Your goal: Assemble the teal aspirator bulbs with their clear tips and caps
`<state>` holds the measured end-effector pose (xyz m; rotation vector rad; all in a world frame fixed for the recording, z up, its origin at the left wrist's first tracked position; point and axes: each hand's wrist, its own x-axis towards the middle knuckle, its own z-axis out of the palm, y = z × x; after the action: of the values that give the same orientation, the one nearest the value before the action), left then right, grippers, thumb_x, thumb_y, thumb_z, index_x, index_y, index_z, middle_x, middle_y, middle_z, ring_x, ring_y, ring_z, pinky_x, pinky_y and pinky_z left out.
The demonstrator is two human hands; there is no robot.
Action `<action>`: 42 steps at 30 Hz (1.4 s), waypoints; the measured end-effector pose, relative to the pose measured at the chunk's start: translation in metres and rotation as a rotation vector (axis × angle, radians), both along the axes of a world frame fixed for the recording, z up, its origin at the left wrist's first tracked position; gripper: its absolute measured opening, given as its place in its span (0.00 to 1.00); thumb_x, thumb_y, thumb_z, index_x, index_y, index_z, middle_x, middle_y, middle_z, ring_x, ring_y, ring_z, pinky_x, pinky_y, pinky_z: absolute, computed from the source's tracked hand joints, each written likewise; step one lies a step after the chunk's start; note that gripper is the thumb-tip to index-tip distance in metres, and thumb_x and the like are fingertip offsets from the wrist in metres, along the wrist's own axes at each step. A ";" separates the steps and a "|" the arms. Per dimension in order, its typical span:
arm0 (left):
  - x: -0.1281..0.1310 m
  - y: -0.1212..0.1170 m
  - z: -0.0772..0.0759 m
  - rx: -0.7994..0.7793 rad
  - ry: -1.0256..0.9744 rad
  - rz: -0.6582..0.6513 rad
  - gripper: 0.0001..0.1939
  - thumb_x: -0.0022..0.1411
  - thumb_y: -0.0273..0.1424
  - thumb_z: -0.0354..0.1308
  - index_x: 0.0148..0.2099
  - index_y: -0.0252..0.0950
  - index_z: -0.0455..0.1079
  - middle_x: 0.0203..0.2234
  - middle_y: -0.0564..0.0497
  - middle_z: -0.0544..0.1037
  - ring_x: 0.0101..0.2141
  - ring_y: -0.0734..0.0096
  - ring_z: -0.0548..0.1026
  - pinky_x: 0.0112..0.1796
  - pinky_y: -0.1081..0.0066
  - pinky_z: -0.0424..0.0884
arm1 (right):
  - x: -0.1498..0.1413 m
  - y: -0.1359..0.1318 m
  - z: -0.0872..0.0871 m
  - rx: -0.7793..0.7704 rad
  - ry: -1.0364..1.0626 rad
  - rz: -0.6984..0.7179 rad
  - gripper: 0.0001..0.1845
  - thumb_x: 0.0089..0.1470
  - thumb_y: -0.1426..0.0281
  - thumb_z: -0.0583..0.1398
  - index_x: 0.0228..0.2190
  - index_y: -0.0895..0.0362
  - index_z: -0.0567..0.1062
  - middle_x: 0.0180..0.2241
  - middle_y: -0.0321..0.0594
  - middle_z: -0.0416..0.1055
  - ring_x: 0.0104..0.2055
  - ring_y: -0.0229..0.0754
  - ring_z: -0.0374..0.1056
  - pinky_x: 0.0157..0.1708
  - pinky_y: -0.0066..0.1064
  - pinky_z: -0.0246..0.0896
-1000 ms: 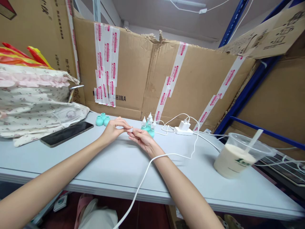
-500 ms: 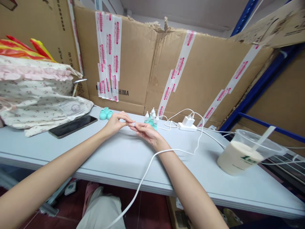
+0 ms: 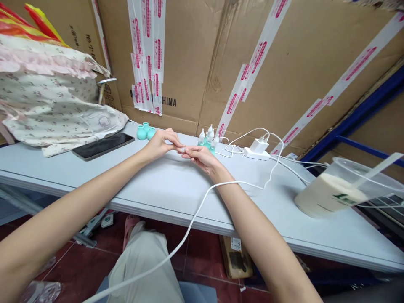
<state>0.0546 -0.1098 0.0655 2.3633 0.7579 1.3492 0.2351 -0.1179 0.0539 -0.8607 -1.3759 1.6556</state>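
My left hand (image 3: 160,143) and my right hand (image 3: 200,155) meet above the pale table (image 3: 164,189), fingertips pinched together on a small clear piece (image 3: 182,149) held between them. Just behind my right hand stands a cluster of small teal bottles with white pointed tips (image 3: 207,137). Left of my left hand sit three teal rounded pieces (image 3: 145,132). A white cable (image 3: 202,200) drapes over my right forearm.
A dark phone (image 3: 102,145) lies at the left beside a pile of floral cloth (image 3: 53,97). A white charger (image 3: 258,147) with cables sits at the back. A plastic cup of milky drink with a straw (image 3: 337,189) stands right. Taped cardboard walls the back.
The camera has tilted down and drawn closer, so the scene sits higher in view and my lap shows. Both hands stay pinched together on the small piece in the same place.
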 end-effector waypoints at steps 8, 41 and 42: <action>0.002 -0.001 0.001 -0.022 -0.059 0.017 0.09 0.49 0.36 0.63 0.27 0.34 0.76 0.21 0.48 0.75 0.28 0.70 0.67 0.34 0.69 0.61 | -0.005 0.001 -0.003 -0.005 0.014 -0.038 0.06 0.49 0.74 0.60 0.30 0.63 0.76 0.37 0.46 0.75 0.36 0.36 0.72 0.20 0.15 0.60; 0.009 -0.005 -0.002 -0.089 -0.261 0.104 0.10 0.45 0.37 0.65 0.26 0.34 0.76 0.22 0.47 0.76 0.28 0.70 0.68 0.31 0.69 0.63 | -0.010 -0.006 0.002 -0.015 0.216 -0.080 0.13 0.43 0.70 0.65 0.33 0.57 0.72 0.34 0.38 0.74 0.39 0.39 0.71 0.40 0.32 0.68; 0.009 -0.005 -0.001 -0.076 -0.254 0.101 0.10 0.45 0.37 0.65 0.26 0.34 0.76 0.22 0.47 0.76 0.28 0.70 0.68 0.31 0.69 0.63 | -0.010 -0.006 0.002 -0.031 0.212 -0.054 0.12 0.44 0.70 0.64 0.34 0.58 0.72 0.34 0.40 0.74 0.40 0.39 0.71 0.41 0.32 0.67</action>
<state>0.0640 -0.1153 0.0640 2.0687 0.8444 1.5934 0.2254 -0.1234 0.0559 -0.7113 -1.1751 1.6777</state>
